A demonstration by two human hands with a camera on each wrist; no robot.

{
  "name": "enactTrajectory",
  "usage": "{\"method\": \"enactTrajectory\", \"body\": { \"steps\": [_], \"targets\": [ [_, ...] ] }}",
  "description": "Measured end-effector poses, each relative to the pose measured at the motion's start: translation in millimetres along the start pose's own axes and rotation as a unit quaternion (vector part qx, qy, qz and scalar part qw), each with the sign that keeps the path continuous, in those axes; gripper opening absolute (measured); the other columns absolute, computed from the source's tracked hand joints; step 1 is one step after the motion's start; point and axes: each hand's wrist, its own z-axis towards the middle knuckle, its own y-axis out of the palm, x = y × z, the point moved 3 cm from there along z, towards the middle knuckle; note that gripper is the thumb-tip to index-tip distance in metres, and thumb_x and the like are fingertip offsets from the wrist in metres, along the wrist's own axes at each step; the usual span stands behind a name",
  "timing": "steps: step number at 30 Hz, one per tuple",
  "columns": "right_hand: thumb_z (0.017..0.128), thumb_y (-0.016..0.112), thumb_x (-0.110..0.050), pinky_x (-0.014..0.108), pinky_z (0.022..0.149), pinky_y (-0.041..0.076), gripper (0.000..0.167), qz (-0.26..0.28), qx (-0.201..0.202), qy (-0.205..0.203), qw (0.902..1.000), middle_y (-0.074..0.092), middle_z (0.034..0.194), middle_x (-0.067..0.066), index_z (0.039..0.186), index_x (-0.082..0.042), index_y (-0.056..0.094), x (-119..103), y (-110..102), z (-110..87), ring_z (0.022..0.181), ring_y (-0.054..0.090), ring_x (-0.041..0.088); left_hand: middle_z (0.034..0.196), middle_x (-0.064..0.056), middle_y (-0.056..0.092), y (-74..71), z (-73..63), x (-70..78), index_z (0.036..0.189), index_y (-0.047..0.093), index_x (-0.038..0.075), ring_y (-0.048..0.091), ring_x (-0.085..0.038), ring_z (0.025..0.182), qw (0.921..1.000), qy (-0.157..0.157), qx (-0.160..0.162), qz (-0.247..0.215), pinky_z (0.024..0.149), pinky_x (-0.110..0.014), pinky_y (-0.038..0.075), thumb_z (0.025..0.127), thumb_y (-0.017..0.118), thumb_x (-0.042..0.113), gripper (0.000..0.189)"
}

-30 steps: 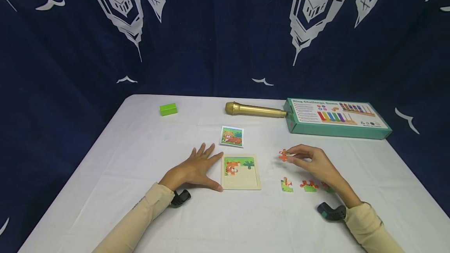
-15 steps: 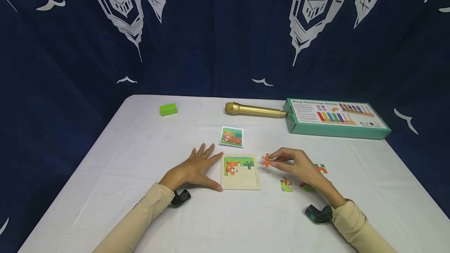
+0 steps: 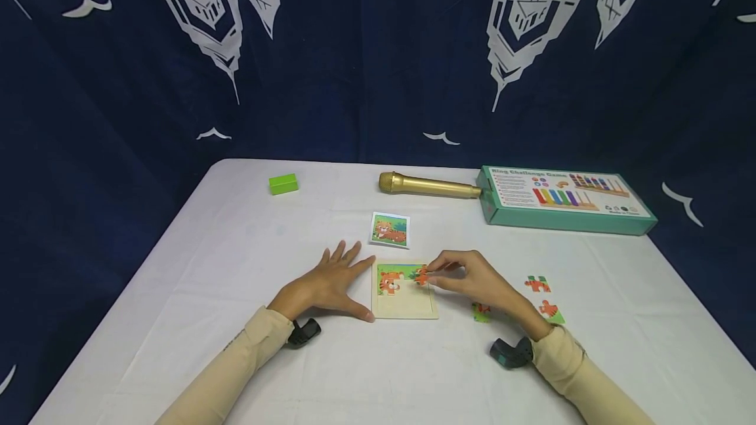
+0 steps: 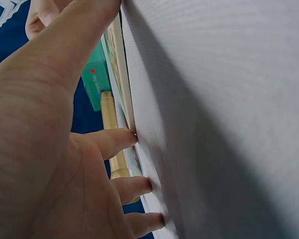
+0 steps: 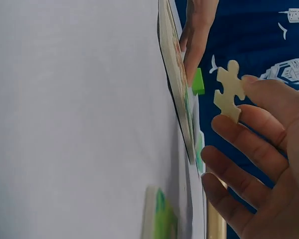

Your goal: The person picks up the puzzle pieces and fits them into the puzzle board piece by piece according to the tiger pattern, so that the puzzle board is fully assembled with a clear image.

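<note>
A square wooden puzzle board (image 3: 407,310) lies mid-table, with tiger-picture pieces fitted along its top and left. My left hand (image 3: 327,287) rests spread on the cloth, thumb and index fingertip right at the board's left edge. Between thumb and fingers my right hand (image 3: 478,281) pinches an orange jigsaw piece (image 3: 421,275) over the board's upper right part. In the right wrist view that jigsaw piece (image 5: 229,89) shows its bare wooden back, raised above the board. Loose jigsaw pieces (image 3: 537,284) lie to the right, one partly covered by the right hand.
Behind the board is a small tiger picture card (image 3: 390,230). Farther back lie a green block (image 3: 283,183), a gold microphone (image 3: 434,185) and a teal game box (image 3: 567,218) at the right. A dark patterned curtain (image 3: 360,84) hangs behind the table.
My right hand has moved left with the jigsaw piece, from beside the loose pieces to over the board, uncovering pieces at the right. The left hand has stayed put.
</note>
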Motion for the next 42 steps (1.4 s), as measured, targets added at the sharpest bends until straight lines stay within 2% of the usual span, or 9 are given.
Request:
{"method": "enactTrajectory", "body": {
  "steps": [7,16,22,35,42],
  "targets": [
    [0.086,0.073,-0.017,0.033,0.087,0.05,0.021,-0.017,-0.043,-0.035,0.9983,0.07,0.104,-0.005,0.106,-0.016,0.071,-0.7,11.6,10.0,0.095,0.063,0.014,0.161,-0.013,0.0,0.8,0.4,0.1,0.154,0.022,0.021,-0.007,-0.039,0.145,1.0,-0.005,-0.008,0.002,0.115,-0.058,-0.001,0.065,0.074,0.069,0.114],
    [0.084,0.075,-0.021,0.028,0.08,0.049,0.022,-0.025,-0.042,-0.038,0.9981,0.07,0.102,-0.004,0.106,-0.015,0.073,-5.3,16.4,14.6,0.091,0.059,0.015,0.161,-0.012,0.001,0.3,0.8,-1.1,0.154,0.022,0.023,-0.007,-0.038,0.145,0.9999,-0.008,-0.006,0.01,0.115,-0.058,-0.001,0.065,0.073,0.07,0.113],
    [0.083,0.076,-0.025,0.025,0.081,0.049,0.022,-0.039,-0.049,-0.045,0.9971,0.07,0.101,-0.009,0.103,-0.017,0.074,-10.7,21.3,16.5,0.094,0.059,0.01,0.161,-0.012,0.001,-0.2,0.6,-1.0,0.154,0.023,0.022,-0.007,-0.039,0.145,0.9999,-0.008,-0.006,0.006,0.115,-0.058,-0.001,0.065,0.074,0.07,0.113],
    [0.081,0.077,-0.024,0.027,0.079,0.05,0.018,-0.069,-0.057,-0.059,0.9943,0.07,0.098,-0.012,0.098,-0.018,0.075,-15.4,26.8,21.5,0.092,0.058,0.008,0.16,-0.014,0.002,-0.1,1.5,-0.1,0.154,0.024,0.021,-0.006,-0.04,0.145,1.0,-0.006,-0.007,0.003,0.115,-0.059,0.0,0.066,0.074,0.068,0.112],
    [0.082,0.076,-0.024,0.028,0.083,0.05,0.017,-0.104,-0.061,-0.076,0.9898,0.07,0.099,-0.013,0.098,-0.018,0.076,-19.3,28.1,21.5,0.095,0.058,0.006,0.161,-0.012,0.001,0.6,1.7,-0.3,0.154,0.023,0.022,-0.006,-0.038,0.146,0.9999,-0.01,-0.008,0.009,0.116,-0.057,-0.001,0.065,0.073,0.07,0.113]
  ]
}}
